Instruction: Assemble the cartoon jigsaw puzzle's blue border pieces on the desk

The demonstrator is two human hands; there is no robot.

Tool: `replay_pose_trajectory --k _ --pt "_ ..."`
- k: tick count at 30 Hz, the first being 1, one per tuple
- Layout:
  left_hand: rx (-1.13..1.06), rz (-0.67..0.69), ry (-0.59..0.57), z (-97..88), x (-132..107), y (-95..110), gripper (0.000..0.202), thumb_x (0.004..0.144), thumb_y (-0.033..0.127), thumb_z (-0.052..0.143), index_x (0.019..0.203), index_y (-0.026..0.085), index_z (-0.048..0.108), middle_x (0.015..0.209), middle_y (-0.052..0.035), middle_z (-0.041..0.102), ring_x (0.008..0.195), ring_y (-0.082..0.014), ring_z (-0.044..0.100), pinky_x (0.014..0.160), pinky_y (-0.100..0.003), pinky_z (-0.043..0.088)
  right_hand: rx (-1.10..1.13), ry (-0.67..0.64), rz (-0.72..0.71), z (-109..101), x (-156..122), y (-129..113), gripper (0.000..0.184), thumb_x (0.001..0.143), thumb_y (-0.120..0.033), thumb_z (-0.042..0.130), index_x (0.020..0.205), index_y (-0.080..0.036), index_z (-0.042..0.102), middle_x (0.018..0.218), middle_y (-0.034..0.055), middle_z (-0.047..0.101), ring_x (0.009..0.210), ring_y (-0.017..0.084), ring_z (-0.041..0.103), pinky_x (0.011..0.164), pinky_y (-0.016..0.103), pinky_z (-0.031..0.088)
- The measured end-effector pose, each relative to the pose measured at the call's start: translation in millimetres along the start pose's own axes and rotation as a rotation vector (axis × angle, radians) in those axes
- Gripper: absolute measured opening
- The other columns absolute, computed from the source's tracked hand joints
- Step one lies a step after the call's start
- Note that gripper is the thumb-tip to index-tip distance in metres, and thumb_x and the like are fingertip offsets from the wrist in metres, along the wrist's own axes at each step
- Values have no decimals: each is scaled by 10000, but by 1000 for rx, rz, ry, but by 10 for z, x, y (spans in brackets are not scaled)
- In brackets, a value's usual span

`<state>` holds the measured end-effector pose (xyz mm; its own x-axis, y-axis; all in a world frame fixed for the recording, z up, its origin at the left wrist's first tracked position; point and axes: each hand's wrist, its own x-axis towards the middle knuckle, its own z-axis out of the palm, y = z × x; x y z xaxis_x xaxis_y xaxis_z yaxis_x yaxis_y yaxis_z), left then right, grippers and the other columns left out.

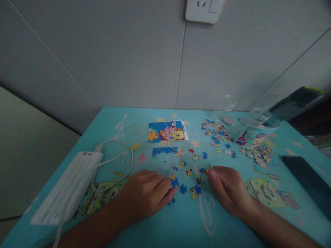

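Observation:
My left hand (147, 194) rests palm down on the turquoise cartoon-print table (181, 227), fingers together and curled, fingertips touching a small blue puzzle piece (174, 182). My right hand (227, 189) lies to the right, its fingers pinched on a small piece (207, 168) at the fingertips. Loose pieces (192, 191) lie between the hands. A short joined strip of blue pieces (164, 151) sits beyond them, below a printed reference picture (167, 131).
A heap of loose puzzle pieces (219, 136) spreads at the back right beside a clear plastic container (249, 132) with more pieces. A white power bank (68, 186) with a white cable (121, 158) lies left. A dark phone (307, 182) sits at the right edge.

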<state>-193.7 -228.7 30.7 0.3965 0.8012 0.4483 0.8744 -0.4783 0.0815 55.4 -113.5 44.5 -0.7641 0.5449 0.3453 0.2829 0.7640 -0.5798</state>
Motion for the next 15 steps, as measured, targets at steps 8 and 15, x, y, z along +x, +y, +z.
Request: replay_pose_trajectory --k 8,15 --pt "43 -36 -120 41 -5 -5 240 984 318 524 770 212 550 625 20 576 551 -183 582 508 -327 463 91 -8 231 -43 -2 211 527 1080 -337 227 594 -222 396 513 -18 404 448 121 379 518 325 289" --pt "42 -44 -103 50 -23 -27 164 997 309 521 944 191 621 712 6 655 611 -185 647 544 -332 504 46 58 222 -89 7 219 525 1073 -344 251 582 -230 400 503 -10 415 442 127 361 506 337 277"
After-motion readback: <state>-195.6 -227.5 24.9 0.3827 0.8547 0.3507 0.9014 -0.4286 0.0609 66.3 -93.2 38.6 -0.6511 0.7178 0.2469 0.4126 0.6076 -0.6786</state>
